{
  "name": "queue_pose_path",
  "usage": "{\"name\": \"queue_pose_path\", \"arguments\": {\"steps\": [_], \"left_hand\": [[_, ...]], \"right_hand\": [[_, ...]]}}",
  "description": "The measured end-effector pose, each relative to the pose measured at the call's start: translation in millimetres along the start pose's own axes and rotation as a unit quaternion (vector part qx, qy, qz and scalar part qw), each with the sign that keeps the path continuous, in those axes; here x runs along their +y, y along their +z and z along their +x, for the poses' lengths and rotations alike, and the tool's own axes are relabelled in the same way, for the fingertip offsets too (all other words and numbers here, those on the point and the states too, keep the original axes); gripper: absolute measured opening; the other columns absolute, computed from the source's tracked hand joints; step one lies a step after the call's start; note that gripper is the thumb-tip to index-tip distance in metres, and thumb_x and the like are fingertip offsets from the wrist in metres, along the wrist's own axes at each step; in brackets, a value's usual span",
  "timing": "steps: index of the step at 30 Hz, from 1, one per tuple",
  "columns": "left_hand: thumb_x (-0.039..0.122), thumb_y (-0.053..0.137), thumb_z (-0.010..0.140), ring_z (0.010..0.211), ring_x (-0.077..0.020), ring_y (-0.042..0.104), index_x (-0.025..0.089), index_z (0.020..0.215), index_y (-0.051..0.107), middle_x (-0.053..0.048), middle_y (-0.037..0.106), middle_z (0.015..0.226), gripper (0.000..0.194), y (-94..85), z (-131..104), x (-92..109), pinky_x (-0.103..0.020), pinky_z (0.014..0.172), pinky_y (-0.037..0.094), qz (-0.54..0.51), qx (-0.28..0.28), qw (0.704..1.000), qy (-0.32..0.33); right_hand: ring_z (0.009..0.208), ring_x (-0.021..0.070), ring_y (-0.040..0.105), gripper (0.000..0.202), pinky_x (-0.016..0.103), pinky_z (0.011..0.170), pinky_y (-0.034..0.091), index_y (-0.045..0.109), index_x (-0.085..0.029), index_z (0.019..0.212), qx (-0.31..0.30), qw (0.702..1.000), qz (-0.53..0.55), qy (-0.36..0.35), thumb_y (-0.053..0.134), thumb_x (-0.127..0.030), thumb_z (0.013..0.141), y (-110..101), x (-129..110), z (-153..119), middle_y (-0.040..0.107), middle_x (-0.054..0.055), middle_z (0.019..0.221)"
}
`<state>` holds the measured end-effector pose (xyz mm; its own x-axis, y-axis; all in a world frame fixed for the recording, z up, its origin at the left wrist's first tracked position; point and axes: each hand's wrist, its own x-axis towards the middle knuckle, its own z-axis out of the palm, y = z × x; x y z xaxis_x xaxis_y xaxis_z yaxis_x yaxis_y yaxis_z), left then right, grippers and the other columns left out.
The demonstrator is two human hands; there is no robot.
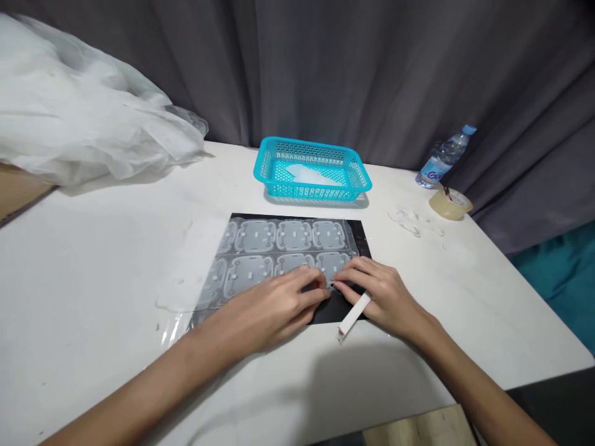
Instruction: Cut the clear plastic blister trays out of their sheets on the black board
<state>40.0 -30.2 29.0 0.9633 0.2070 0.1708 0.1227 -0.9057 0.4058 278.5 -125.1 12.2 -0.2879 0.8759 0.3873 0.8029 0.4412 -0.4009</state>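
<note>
A clear plastic sheet with rows of rounded, frosted shapes (pixel 255 237) lies over a black mat (pixel 360 232) on the white table. My left hand (pixel 290 300) rests on the sheet's near edge, its fingers bent and pinched at something too small to make out. Close beside it, my right hand (pixel 379 288) has thumb and fingertips together at the sheet's lower right corner, around a tiny dark item. A narrow white tool with a small tip (pixel 353 317) sticks out from under my right palm toward me, tucked against the hand.
Behind the mat stands a turquoise basket (pixel 313 194) holding white pieces. White plastic wrapping (pixel 93 118) is heaped at the back left. A water bottle (pixel 441 162), a tape roll (pixel 450 204) and clear scraps (pixel 411 223) are at the right. A wooden board (pixel 418 430) shows at the near edge.
</note>
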Motion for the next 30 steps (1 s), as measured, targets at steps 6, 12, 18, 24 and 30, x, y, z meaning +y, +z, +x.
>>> {"name": "queue_pose_path", "arguments": {"steps": [6, 12, 18, 24, 30], "left_hand": [[0.01, 0.046, 0.104, 0.102, -0.0218, 0.07, 0.018, 0.124, 0.061, -0.01, 0.066, 0.119, 0.027, 15.1, -3, -7, -0.032, 0.085, 0.058, 0.053, 0.047, 0.997, 0.021], [0.017, 0.05, 0.106, 0.102, -0.0251, 0.067, 0.013, 0.13, 0.055, -0.013, 0.066, 0.114, 0.024, 20.5, 7, -11, -0.035, 0.083, 0.059, 0.14, 0.123, 0.981, 0.047], [0.005, 0.046, 0.103, 0.096, -0.0248, 0.069, 0.011, 0.117, 0.06, -0.012, 0.072, 0.103, 0.021, 9.9, 11, -10, -0.036, 0.081, 0.059, 0.214, 0.145, 0.956, 0.139], [0.008, 0.046, 0.105, 0.096, -0.0224, 0.072, 0.011, 0.109, 0.064, -0.01, 0.075, 0.1, 0.018, 12.7, 13, -9, -0.034, 0.083, 0.059, 0.25, 0.165, 0.938, 0.175], [0.008, 0.049, 0.104, 0.091, -0.0216, 0.072, 0.011, 0.097, 0.066, -0.01, 0.075, 0.094, 0.019, 10.7, 15, -6, -0.032, 0.079, 0.057, 0.274, 0.159, 0.926, 0.206]], "right_hand": [[0.089, 0.0198, 0.07, 0.013, 0.032, 0.078, 0.053, 0.066, -0.022, 0.106, -0.02, 0.999, 0.037, 0.029, 0.054, -0.022, 0.108, -1, -2, 1, 0.072, 0.006, 0.099], [0.087, 0.0195, 0.068, 0.01, 0.031, 0.077, 0.052, 0.065, -0.023, 0.107, 0.007, 0.994, 0.088, 0.056, 0.054, -0.024, 0.107, 1, -2, 2, 0.068, 0.006, 0.098], [0.089, 0.0183, 0.067, 0.008, 0.03, 0.079, 0.051, 0.065, -0.023, 0.103, 0.0, 0.988, 0.128, 0.086, 0.057, -0.024, 0.106, 3, -2, 4, 0.068, 0.004, 0.097], [0.081, 0.0166, 0.065, 0.011, 0.027, 0.075, 0.048, 0.065, -0.023, 0.095, 0.011, 0.983, 0.129, 0.129, 0.059, -0.023, 0.104, 2, -6, 7, 0.067, 0.001, 0.091], [0.081, 0.0154, 0.064, 0.015, 0.026, 0.075, 0.046, 0.064, -0.023, 0.09, 0.017, 0.98, 0.123, 0.157, 0.059, -0.024, 0.104, 3, -7, 10, 0.065, -0.001, 0.088]]}}
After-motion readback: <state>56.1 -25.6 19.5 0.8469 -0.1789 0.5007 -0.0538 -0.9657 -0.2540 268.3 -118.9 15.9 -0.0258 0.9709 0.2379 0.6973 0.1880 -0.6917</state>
